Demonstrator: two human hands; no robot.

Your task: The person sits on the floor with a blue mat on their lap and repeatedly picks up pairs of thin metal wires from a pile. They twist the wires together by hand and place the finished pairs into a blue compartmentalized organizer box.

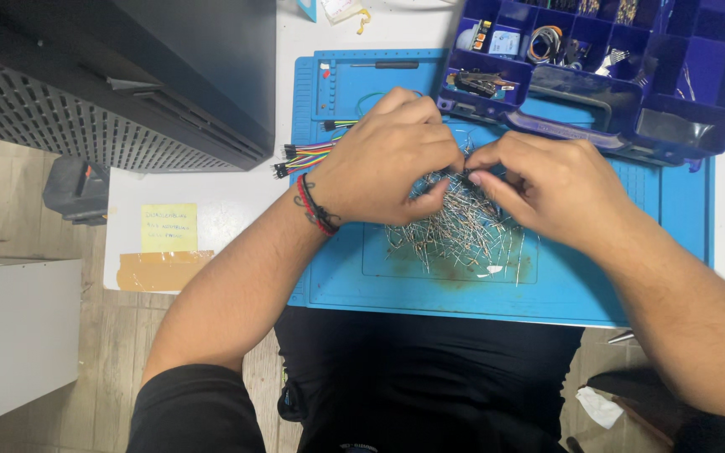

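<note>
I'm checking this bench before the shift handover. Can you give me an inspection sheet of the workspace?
Surface: blue work mat on a white table, stained near the middle.
Job's things: pile of thin metal-legged parts on the mat.
Clutter: open blue compartment box overlapping the mat's far edge; yellow note, tape strip.
Grips: left hand and right hand pinch together over the pile.
Cables: multicoloured jumper wires by the left hand.
Surroundings: black perforated case, wooden floor.

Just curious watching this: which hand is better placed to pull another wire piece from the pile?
Probably the left hand: its thumb already dips into the wire pile, while the right hand pinches above it.
</note>
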